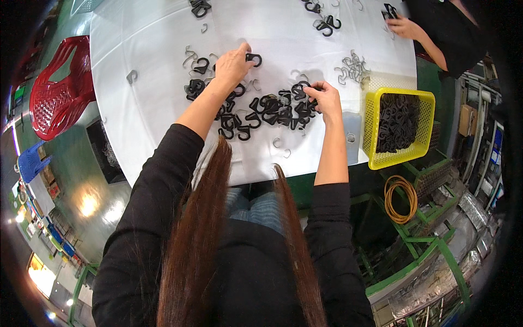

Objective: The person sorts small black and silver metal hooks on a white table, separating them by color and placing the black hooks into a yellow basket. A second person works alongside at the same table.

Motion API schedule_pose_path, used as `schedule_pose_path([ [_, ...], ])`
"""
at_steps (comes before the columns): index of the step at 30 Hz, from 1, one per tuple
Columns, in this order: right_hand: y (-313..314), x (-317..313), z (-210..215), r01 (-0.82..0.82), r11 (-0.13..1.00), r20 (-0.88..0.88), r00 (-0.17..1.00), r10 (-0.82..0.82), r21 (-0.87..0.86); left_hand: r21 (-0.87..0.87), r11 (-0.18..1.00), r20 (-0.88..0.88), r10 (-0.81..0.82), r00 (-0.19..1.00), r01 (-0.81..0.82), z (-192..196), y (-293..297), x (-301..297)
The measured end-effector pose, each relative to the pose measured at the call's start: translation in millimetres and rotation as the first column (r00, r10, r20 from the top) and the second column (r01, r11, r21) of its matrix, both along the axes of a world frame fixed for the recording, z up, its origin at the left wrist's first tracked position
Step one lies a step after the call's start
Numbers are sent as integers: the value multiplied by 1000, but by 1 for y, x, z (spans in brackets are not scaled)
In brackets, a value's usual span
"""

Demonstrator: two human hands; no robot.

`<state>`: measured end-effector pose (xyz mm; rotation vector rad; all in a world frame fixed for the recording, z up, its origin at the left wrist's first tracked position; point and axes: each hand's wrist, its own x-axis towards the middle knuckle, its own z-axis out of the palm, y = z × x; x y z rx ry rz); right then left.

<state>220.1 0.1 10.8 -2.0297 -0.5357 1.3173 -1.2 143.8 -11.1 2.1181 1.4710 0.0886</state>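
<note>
1. Chair (68, 92) of glossy red plastic, its seat pierced in a lattice and its back cut into curved slats, stands on the floor beside the table.
2. White sheet (147, 103), smooth and faintly creased, covers the table; one small grey hook (132, 77) lies near its left side, well apart from the others.
3. My left hand (233, 65), knuckles up, reaches over the far edge of the scatter. Its fingers are closed on a black hook (255, 59), smooth and rounded; the grip seems to be a pinch, though blur and the back of my hand hide the thumb.
4. Heap of black hooks (272, 109), hard and plastic-looking, lies tangled between and below my hands, all curves and loops. Thin, pale curved pieces (277, 143) lie just beside its near edge.
5. My right hand (328, 101) has thumb and forefinger closed on a dark curved piece (311, 89) at the heap's right end.
6. Cluster of grey hooks (354, 70), slim and wiry, lies beyond my right hand.
7. Basket (371, 131) of yellow perforated plastic, rectangular, brims with black pieces (397, 121) at the table's right corner.
8. Co-worker's hand (406, 27) holds something black at the far right.
</note>
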Motion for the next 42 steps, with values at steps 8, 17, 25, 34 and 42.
schedule_pose_path([
  [8, -57, 29, 37, 191, 982, -157, 970, -187, 12, -761, 631, 87, 334, 938, -154, 22, 11, -17],
  [17, -153, 106, 72, 337, 941, -46, 941, -336, 30, -771, 600, 87, 428, 899, -212, 48, -8, 44],
  [25, -181, 149, 96, 419, 902, -182, 900, -397, 104, -776, 618, 415, 354, 838, 123, 86, -72, 188],
  [34, -143, 107, 79, 297, 944, -76, 955, -288, 144, -391, 851, 568, -76, 820, 350, 161, -140, 325],
  [42, -150, 204, 76, 54, 968, 916, 313, -249, 245, -199, 976, 465, 15, 885, 87, 80, -44, 166],
])
